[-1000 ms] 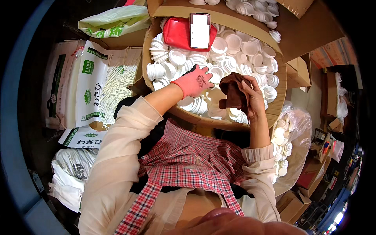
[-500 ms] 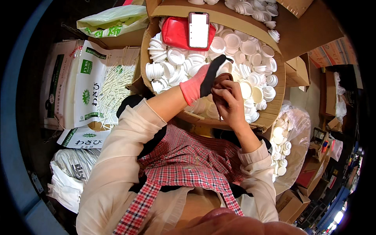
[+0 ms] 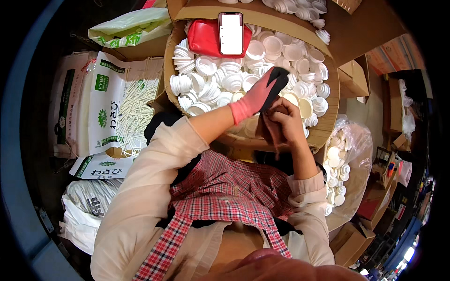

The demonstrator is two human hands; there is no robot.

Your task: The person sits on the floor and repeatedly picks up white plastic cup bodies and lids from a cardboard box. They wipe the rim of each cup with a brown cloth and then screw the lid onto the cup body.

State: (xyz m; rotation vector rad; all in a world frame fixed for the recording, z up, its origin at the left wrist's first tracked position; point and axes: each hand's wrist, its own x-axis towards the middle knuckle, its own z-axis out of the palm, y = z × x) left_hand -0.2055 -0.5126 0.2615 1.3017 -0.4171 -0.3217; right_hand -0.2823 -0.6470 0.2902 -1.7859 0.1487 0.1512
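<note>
Your gloved left hand (image 3: 262, 92) crosses in front of the brown cloth (image 3: 272, 132), hiding its upper part, while your bare right hand (image 3: 288, 121) covers more of it; whether the glove touches the cloth cannot be told. Below the hands, white caps (image 3: 232, 82) drop out of sight behind your left forearm (image 3: 213, 124). A phone (image 3: 231, 35) masks part of a red pouch (image 3: 201, 38), its screen details too small to read. The top edge crops more caps; your left sleeve (image 3: 150, 173) hides part of a white sack (image 3: 79, 210). Clutter (image 3: 398, 234) at far right is too small to identify.
</note>
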